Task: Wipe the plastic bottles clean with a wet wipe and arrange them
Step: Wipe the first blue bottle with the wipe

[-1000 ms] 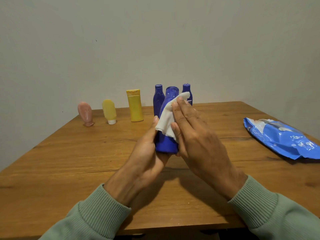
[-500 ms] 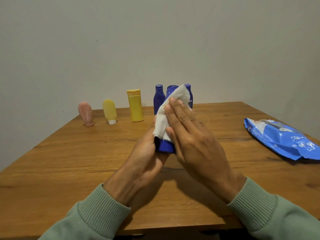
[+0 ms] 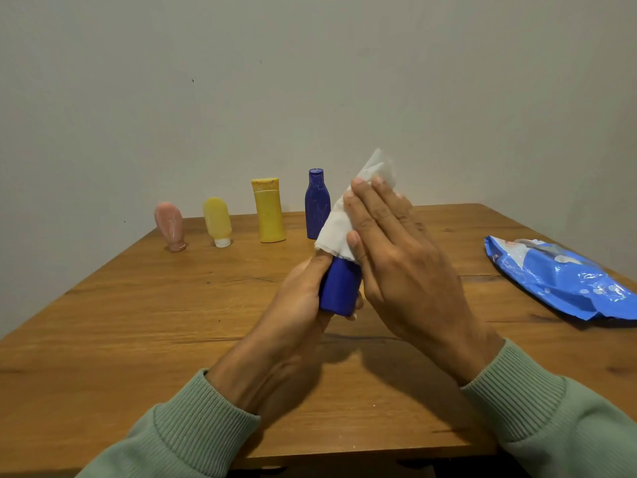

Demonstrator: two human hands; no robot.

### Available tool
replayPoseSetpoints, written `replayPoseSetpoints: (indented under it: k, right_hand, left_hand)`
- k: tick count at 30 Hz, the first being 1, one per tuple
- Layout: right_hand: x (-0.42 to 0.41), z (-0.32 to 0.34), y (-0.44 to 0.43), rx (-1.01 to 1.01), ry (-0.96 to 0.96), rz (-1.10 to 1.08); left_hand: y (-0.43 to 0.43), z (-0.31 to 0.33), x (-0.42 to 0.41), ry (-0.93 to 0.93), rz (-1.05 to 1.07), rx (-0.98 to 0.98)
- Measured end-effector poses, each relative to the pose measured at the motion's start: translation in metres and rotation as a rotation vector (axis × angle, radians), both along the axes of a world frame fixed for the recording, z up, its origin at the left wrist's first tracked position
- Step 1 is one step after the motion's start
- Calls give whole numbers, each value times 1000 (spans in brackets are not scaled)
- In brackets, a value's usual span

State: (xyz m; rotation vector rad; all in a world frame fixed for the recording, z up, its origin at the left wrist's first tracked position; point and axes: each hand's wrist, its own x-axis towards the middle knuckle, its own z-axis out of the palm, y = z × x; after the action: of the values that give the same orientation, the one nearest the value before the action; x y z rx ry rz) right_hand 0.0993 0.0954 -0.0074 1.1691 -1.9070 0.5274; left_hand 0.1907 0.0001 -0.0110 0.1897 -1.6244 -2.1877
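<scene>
My left hand grips the base of a dark blue plastic bottle, held above the table and tilted away from me. A white wet wipe covers the bottle's upper half and hides its cap. My right hand presses the wipe against the bottle with straight fingers, the thumb on the near side. Along the far edge stand a pink bottle, a pale yellow tube on its white cap, a yellow bottle and another blue bottle.
A blue wet-wipe pack lies on the right side of the wooden table. A plain wall rises just behind the table's far edge. The table's near edge runs under my sleeves.
My right hand slid the wipe up the held bottle, from its middle to past its top. More of the blue base now shows. The third blue bottle behind is now hidden.
</scene>
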Motion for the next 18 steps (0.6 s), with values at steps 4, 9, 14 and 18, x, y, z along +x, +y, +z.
replayPoseSetpoints:
  k: [4, 9, 14, 18]
  right_hand:
    - [5, -8, -3, -32, 45, 71]
    - [9, -11, -5, -169, 47, 110]
    - [20, -15, -7, -200, -163, 195]
    - [16, -3, -2, -255, -371, 312]
  left_hand:
    - [0, -1, -2, 44, 28, 66]
    - [1, 2, -4, 105, -6, 266]
    - [-5, 7, -3, 144, -87, 479]
    - [-4, 1, -4, 81, -78, 273]
